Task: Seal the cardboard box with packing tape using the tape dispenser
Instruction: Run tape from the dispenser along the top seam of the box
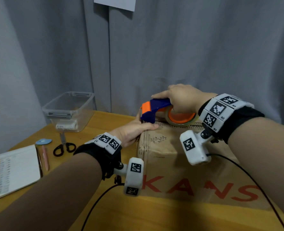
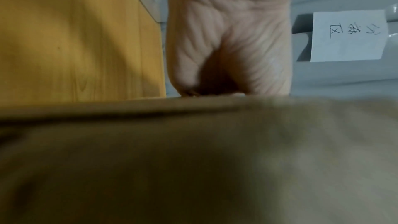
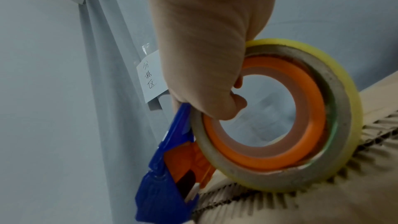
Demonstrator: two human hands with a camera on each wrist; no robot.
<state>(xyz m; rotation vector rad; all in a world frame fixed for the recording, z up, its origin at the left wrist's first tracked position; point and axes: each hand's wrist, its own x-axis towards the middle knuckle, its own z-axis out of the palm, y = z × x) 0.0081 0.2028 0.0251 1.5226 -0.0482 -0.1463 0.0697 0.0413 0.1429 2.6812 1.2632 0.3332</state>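
A worn cardboard box (image 1: 171,164) with red letters stands on the wooden table (image 1: 108,120). My left hand (image 1: 133,130) clasps its far left top corner, thumb lying along the top edge and fingers down the side. The left wrist view shows that left hand (image 2: 226,40) bent over the blurred box (image 2: 193,159). My right hand (image 1: 182,97) grips the blue and orange tape dispenser (image 1: 154,107), fingers through the clear tape roll (image 1: 182,121). The roll (image 3: 336,108) touches the box top (image 3: 323,210) along the rough flap seam, with the dispenser's nose (image 3: 159,185) at the box's far left edge.
A clear plastic bin (image 1: 68,110) stands at the table's back left. Black scissors (image 1: 63,147), a pink pen (image 1: 45,157), a blue disc (image 1: 43,141) and a notebook (image 1: 18,169) lie to the left. Black cables (image 1: 96,204) trail over the table's front. Grey curtains hang behind.
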